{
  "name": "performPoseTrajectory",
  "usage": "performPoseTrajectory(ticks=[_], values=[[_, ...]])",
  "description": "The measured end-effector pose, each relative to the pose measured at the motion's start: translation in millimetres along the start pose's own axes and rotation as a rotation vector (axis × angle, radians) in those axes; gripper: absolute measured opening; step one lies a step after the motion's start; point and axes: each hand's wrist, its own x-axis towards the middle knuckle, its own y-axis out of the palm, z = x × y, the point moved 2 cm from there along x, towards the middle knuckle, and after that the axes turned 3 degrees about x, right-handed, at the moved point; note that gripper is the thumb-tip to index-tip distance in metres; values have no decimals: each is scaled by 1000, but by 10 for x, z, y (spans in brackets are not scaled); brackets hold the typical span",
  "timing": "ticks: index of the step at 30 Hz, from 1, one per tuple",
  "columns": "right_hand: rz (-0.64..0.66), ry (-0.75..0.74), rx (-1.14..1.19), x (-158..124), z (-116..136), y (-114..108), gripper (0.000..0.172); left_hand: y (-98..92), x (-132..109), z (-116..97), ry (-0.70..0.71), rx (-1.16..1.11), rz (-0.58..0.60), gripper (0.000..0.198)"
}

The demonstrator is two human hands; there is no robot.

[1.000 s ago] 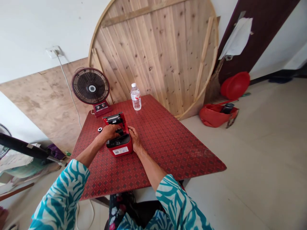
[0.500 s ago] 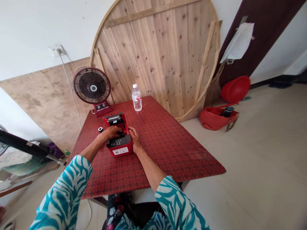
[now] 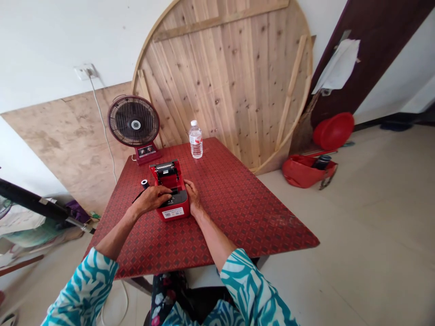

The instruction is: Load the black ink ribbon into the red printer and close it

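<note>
A small red and black receipt printer (image 3: 174,213) sits on the table with its lid (image 3: 166,171) raised, a white label on its front. My left hand (image 3: 152,198) lies over the left side of the printer, fingers apart and reaching across the black top panel at the edge of the paper compartment. I see nothing held in it, though the fingertips are partly hard to make out. Along the printer's right side my right hand (image 3: 193,197) is curled, gripping the casing. A small dark roll with a white end (image 3: 145,184) stands left of the printer, behind my left hand.
The red patterned table (image 3: 244,217) carries a fan (image 3: 135,124) at its far left and a water bottle (image 3: 196,141) at the back. A large round wooden board (image 3: 231,81) leans behind it. On the floor at right are a red bag (image 3: 297,174) and a red basin (image 3: 335,131).
My left hand has pulled back from inside the printer's compartment toward the left and front. My right hand stays against the printer's side. The view has shifted slightly.
</note>
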Motion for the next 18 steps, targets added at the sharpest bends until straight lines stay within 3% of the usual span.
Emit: performPoseTrajectory(ticks=[4,7,11,18], values=[[13,4,-8,-2,-2,-6,35,32,55,5,-23,22,-54,25],[20,4,5,4,-20,-7,35,38,40,-34,59,72,-103,22],[33,3,33,9,-20,-3,35,97,-110,-130,232,209,-232,21],[6,-4,4,-5,-15,-21,36,224,-370,-225,294,339,-336,22]])
